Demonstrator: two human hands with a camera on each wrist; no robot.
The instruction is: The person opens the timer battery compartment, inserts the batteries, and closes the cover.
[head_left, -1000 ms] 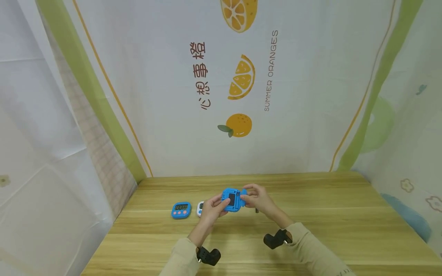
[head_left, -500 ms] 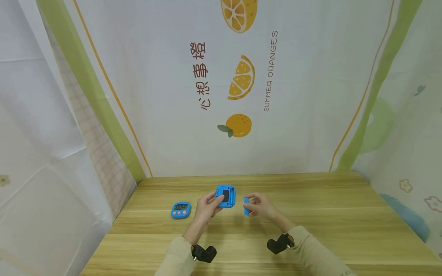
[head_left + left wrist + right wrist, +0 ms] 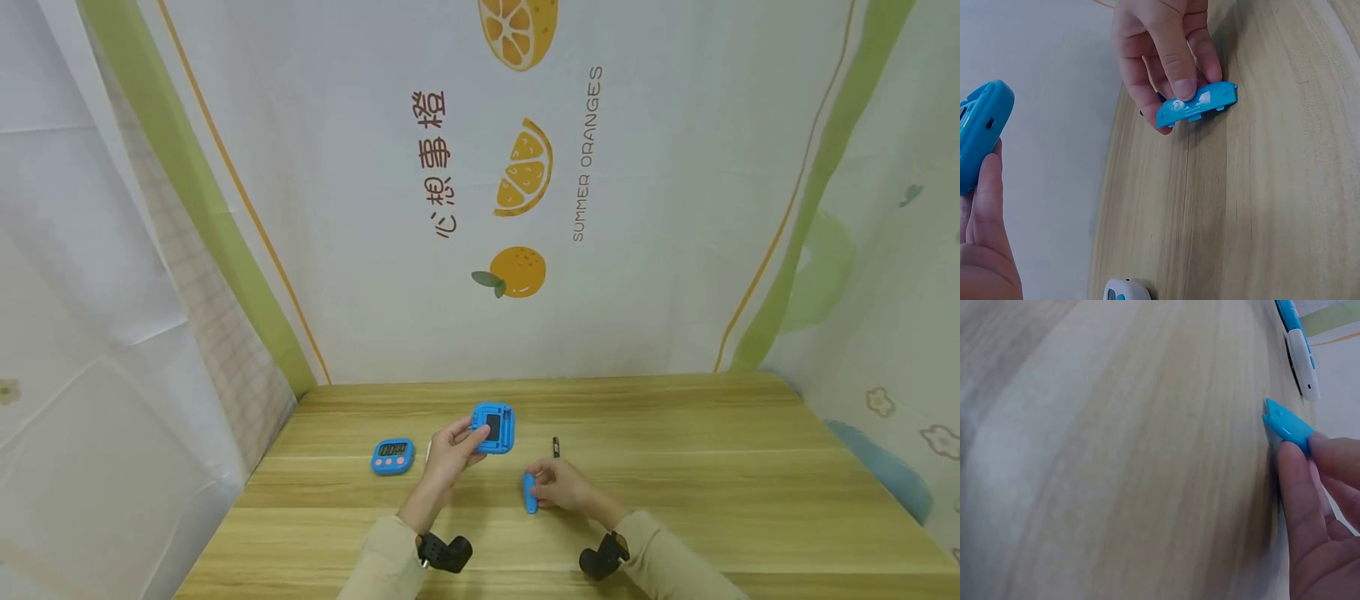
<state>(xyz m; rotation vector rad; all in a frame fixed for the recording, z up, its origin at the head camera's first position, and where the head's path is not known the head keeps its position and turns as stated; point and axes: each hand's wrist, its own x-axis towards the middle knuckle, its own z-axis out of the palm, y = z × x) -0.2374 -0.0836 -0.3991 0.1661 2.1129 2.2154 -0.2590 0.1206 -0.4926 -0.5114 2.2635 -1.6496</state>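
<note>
My left hand (image 3: 448,457) grips a blue kitchen timer (image 3: 501,430) above the table, its back turned up with the battery slot uncovered. Lower and to the right, my right hand (image 3: 564,485) pinches the timer's blue battery cover (image 3: 530,495) between thumb and fingers. In the left wrist view the inner side of the cover (image 3: 1219,97) shows, with small tabs along its edge and pale patches. It is held close over the wood in the right wrist view. Just behind the right hand lies a small dark cylinder (image 3: 556,447) that looks like a battery.
A second blue timer (image 3: 393,457) with pink buttons lies to the left, its display facing up. A white timer (image 3: 1302,365) lies on the wooden table (image 3: 675,467), mostly hidden behind my left hand in the head view. A printed curtain (image 3: 645,250) hangs behind.
The right hand has drawn the battery cover off the timer and carried it down towards the front. The left hand has shifted slightly left with the timer.
</note>
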